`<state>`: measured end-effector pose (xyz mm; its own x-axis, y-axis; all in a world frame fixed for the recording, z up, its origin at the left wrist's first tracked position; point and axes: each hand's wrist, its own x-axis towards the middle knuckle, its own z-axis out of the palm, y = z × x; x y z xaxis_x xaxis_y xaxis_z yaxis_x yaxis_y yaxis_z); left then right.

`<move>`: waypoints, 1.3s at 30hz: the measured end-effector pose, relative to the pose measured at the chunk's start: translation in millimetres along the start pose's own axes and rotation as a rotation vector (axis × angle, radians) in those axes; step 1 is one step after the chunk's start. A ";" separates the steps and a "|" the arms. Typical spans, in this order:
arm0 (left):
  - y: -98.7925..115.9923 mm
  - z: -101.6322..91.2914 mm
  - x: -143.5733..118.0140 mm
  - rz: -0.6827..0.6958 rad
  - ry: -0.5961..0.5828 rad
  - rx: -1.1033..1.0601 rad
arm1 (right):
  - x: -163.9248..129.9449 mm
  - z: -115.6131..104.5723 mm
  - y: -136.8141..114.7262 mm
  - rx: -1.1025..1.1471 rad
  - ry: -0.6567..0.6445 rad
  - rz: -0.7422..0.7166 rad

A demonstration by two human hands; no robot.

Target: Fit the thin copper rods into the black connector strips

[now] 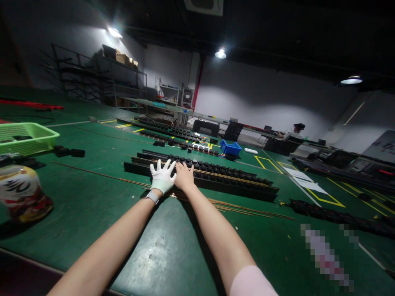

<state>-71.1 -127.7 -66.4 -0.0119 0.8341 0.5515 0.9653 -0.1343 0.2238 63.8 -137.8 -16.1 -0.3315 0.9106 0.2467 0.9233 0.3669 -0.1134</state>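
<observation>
My left hand [163, 177], in a white glove, lies with fingers spread across a long black rail [234, 189]. Right beside it, my bare right hand [184, 177] rests on the same rail, fingers extended and slightly apart. A thin brass-coloured rod [228, 177] runs lengthwise along the top of the rail and passes beneath the hands. Behind the rod sits a row of small black blocks [216, 167]. More thin rods [249, 210] lie loose on the green table [148, 259], nearer to me than the rail. What is under my palms is hidden.
At the left stand a green basket [37, 137] and a printed container [23, 193]. Farther back are a blue bin [231, 147] and black strips of parts [182, 144]. White sheets [304, 180] and another black strip [327, 211] lie right. A person [296, 130] sits in the background.
</observation>
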 end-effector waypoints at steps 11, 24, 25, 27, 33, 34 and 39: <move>-5.7 -12.5 0.0 -0.109 0.087 0.003 | 1.4 5.1 0.1 -0.007 0.003 0.010; -18.4 -10.7 4.7 -0.213 0.113 -0.002 | -0.7 1.9 -0.5 -0.023 -0.013 0.008; -22.3 -11.4 6.0 -0.238 0.122 -0.006 | -0.4 2.1 -0.3 -0.025 -0.014 0.007; -29.9 -13.0 8.2 -0.262 0.121 -0.008 | 0.0 3.0 0.1 -0.026 -0.012 0.006; -40.4 -13.4 10.9 -0.250 0.110 -0.002 | 0.8 5.7 1.4 -0.023 -0.006 0.007; -40.4 -13.0 11.1 -0.254 0.105 -0.003 | 1.0 5.8 1.5 -0.024 -0.009 0.006; -36.0 -10.4 11.2 -0.228 0.103 0.008 | 1.3 6.3 1.6 -0.032 -0.008 0.001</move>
<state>-108.8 -119.0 -59.9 -0.2556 0.7832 0.5668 0.9367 0.0554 0.3458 63.6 -134.8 -22.0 -0.3319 0.9126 0.2389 0.9294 0.3596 -0.0825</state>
